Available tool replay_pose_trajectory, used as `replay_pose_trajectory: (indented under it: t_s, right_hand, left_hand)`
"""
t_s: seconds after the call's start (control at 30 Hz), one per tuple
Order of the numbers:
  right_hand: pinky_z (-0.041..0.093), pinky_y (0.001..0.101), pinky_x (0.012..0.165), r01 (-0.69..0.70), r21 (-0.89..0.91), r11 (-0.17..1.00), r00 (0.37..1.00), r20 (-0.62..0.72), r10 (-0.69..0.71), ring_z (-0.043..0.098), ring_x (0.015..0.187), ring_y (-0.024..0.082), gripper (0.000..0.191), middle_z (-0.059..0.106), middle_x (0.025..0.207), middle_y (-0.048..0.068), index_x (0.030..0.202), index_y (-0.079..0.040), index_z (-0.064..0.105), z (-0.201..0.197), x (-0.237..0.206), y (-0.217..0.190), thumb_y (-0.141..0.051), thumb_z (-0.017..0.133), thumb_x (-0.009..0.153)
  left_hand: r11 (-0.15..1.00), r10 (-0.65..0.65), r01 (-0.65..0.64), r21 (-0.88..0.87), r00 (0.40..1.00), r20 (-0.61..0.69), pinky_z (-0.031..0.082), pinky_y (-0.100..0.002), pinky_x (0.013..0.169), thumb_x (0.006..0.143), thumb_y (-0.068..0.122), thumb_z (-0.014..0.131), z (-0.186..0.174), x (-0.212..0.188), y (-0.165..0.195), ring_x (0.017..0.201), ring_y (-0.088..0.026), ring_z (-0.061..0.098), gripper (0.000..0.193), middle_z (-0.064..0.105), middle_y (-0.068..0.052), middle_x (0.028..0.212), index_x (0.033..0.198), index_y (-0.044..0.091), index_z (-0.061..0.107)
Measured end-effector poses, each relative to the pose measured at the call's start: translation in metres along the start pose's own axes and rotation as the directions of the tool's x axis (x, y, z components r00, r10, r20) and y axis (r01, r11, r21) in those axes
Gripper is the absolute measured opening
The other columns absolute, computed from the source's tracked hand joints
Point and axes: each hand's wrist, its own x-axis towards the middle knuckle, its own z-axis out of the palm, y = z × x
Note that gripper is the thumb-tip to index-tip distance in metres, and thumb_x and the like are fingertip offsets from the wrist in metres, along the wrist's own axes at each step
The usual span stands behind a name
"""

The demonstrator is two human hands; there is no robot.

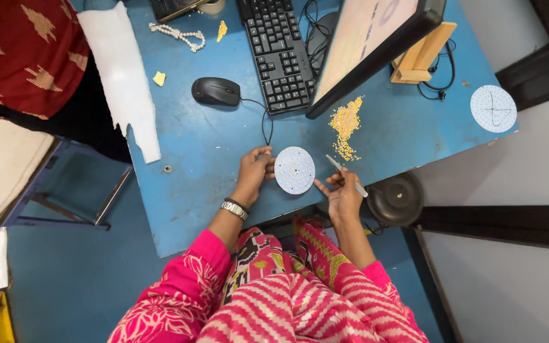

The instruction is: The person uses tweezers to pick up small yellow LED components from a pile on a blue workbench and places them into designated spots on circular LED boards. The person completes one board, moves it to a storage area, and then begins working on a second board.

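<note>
I have the left hand (253, 170) pinching the near-left edge of a round white disc (295, 170), thumb and fingers closed on its rim, so the disc lies flat on the blue table (198, 165) just to the right of that grip. The disc is circular, so it has no long axis; its face is dotted with small parts and turned up. My right hand (341, 195) sits just beyond the disc's right side, not touching it, fingers pressed around a thin white tweezer-like tool (346, 175) whose long axis runs diagonally, its far tip pointing up and left toward the disc's edge. Whether the tip carries anything I cannot tell. The left hand is the one on the disc; the right is near, apart.

Just beyond the tool's tip, away from me, lies a scatter of small yellow pieces (345, 126). Farther off are a monitor (366, 44), a black keyboard (277, 54) and a mouse (215, 91), whose cable (265, 124) loops down close to my left fingers. Nothing lies between tool and disc.
</note>
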Motion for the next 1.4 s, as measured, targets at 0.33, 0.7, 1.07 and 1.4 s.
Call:
replay_pose_trajectory:
  t_s: [0.33, 0.7, 1.07, 1.4]
  right_hand:
    - [0.055, 0.0633, 0.091, 0.017, -0.050, 0.999, 0.999, -0.030, -0.018, 0.060, 0.075, 0.016, 0.012, 0.058, 0.081, 0.003, 0.094, -0.009, 0.059, 0.003, -0.004, 0.000, -0.020, 0.063, 0.095]
    - [0.054, 0.0396, 0.086, 0.416, -0.541, 0.731, 0.899, 0.123, -0.421, 0.068, 0.088, 0.021, 0.023, 0.072, 0.102, 0.012, 0.122, -0.004, 0.064, 0.042, -0.019, 0.010, -0.010, 0.061, 0.099]
    - [0.047, 0.0448, 0.103, 0.621, -0.727, -0.294, 0.659, 0.687, -0.306, 0.056, 0.122, 0.040, 0.070, 0.058, 0.135, 0.019, 0.147, -0.009, 0.051, 0.060, -0.109, 0.022, 0.009, 0.053, 0.080]
    - [0.046, 0.0395, 0.106, -0.154, -0.965, 0.212, 0.811, -0.246, -0.531, 0.057, 0.128, 0.035, 0.064, 0.061, 0.138, 0.018, 0.143, -0.013, 0.054, -0.238, -0.509, 0.154, -0.013, 0.069, 0.080]
  left_hand:
    - [0.993, -0.111, 0.095, 0.067, 0.945, 0.308, 0.062, -0.033, 0.070, 0.103, 0.031, 0.058, -0.012, -0.004, -0.005, 0.083, -0.017, 0.075, 0.036, 0.075, -0.008, 0.101, 0.119, 0.001, 0.070]
    - [0.993, -0.023, -0.010, 0.114, 0.957, 0.290, 0.064, -0.031, 0.070, 0.104, 0.024, 0.057, -0.045, -0.008, 0.009, 0.085, -0.018, 0.075, 0.036, 0.075, -0.010, 0.105, 0.127, -0.002, 0.067]
    - [0.996, -0.042, 0.032, 0.083, 0.993, 0.113, 0.062, -0.035, 0.074, 0.102, 0.021, 0.056, -0.166, -0.141, 0.025, 0.086, -0.019, 0.075, 0.036, 0.076, -0.011, 0.104, 0.126, -0.004, 0.065]
    - [0.965, -0.226, 0.090, 0.245, 0.762, 0.607, 0.062, -0.037, 0.077, 0.106, 0.018, 0.063, -0.154, -0.232, -0.074, 0.079, -0.013, 0.062, 0.037, 0.067, -0.008, 0.097, 0.132, -0.008, 0.067]
